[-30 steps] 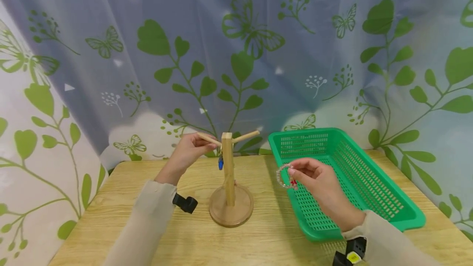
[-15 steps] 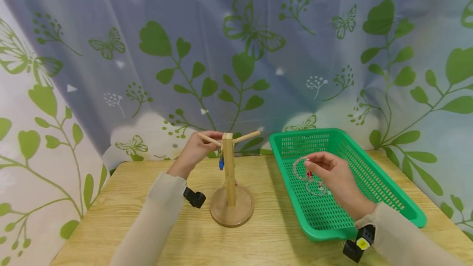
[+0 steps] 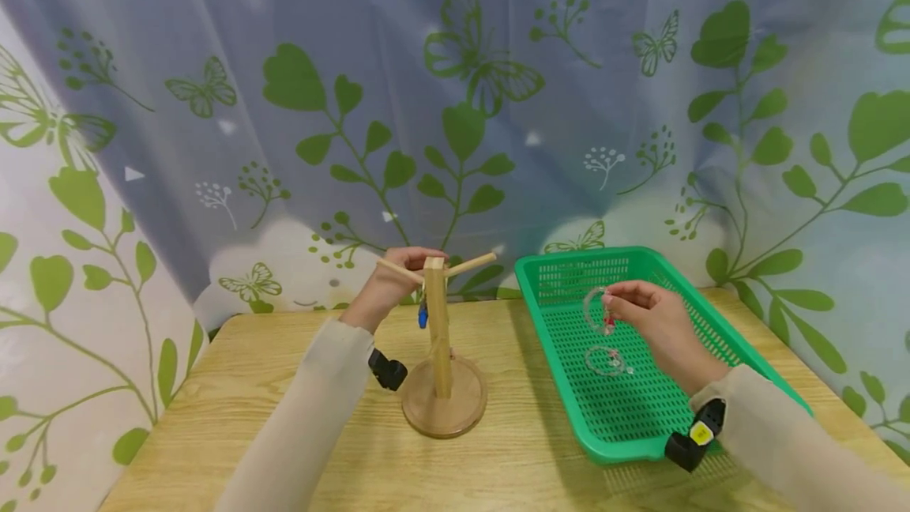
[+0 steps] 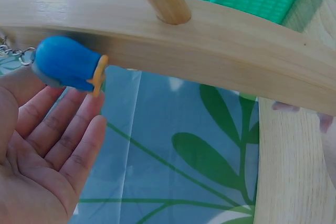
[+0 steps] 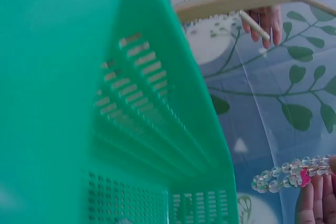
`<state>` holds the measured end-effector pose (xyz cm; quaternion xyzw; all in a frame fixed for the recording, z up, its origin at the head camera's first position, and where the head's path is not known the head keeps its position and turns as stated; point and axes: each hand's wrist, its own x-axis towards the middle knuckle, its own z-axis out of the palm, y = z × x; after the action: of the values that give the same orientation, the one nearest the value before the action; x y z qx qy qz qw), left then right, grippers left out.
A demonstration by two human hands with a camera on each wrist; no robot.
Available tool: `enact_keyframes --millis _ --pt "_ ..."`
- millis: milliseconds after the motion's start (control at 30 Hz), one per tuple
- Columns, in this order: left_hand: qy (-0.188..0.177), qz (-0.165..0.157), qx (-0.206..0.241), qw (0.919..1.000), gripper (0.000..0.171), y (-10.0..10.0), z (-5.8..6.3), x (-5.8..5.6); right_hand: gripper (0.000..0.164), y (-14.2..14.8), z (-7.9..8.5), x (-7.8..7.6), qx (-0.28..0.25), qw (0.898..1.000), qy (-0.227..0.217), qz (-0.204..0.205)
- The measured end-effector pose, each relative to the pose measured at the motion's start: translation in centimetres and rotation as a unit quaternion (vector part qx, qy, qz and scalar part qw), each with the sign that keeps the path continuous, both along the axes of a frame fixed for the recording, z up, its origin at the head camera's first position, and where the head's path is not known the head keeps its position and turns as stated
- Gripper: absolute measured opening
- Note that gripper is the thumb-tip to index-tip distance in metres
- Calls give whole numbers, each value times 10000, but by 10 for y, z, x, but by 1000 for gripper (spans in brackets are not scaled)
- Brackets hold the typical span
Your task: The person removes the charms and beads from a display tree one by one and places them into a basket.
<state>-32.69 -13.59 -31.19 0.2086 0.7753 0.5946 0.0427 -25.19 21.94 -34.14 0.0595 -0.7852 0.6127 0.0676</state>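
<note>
My right hand (image 3: 657, 330) pinches a clear beaded bracelet (image 5: 286, 168) with a pinkish-red charm, holding it up over the green basket (image 3: 558, 374). A second clear beaded bracelet (image 3: 614, 357) lies inside that basket. In the middle of the table stands a wooden peg stand (image 3: 441, 338) with a round base. A keychain with a blue figure (image 4: 65, 61) hangs from it on a metal chain. My left hand (image 3: 387, 283) is behind the top of the stand, partly hidden by a peg. Its fingers extend loosely right beside the blue figure in the left wrist view.
The basket takes up the right side of the wooden table (image 3: 298, 417). Slanting pegs (image 3: 471, 263) stick out from the stand's top. A curtain (image 3: 355, 141) with leaves and butterflies hangs behind the table.
My right hand has moved right with the bracelet, from the basket's left rim to over its inside. The left hand has shifted right, further behind the stand's top.
</note>
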Motion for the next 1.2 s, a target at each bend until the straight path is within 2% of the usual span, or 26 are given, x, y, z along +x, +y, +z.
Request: enact_keyframes --millis 133,400,567,733,1033,1200 --pt "-387 34 61 9992 32 6 1 -3 34 5 3 -4 315 9994 -72 -78" --pt "-797 105 -475 9956 30 9 0 -5 35 7 6 -10 597 9982 -78 32" --pt "-618 -43 -636 9960 26 4 -1 -5 37 8 6 -15 725 9974 -56 11" --pt "-662 -227 -672 9953 28 0 -4 -8 37 10 4 -20 725 9973 -34 92" --pt "-637 296 -822 9941 26 -4 -7 -9 40 13 0 -30 785 9959 -110 429" --pt "-558 418 -537 9961 27 -5 -10 -9 40 18 -4 -36 808 9954 -156 485"
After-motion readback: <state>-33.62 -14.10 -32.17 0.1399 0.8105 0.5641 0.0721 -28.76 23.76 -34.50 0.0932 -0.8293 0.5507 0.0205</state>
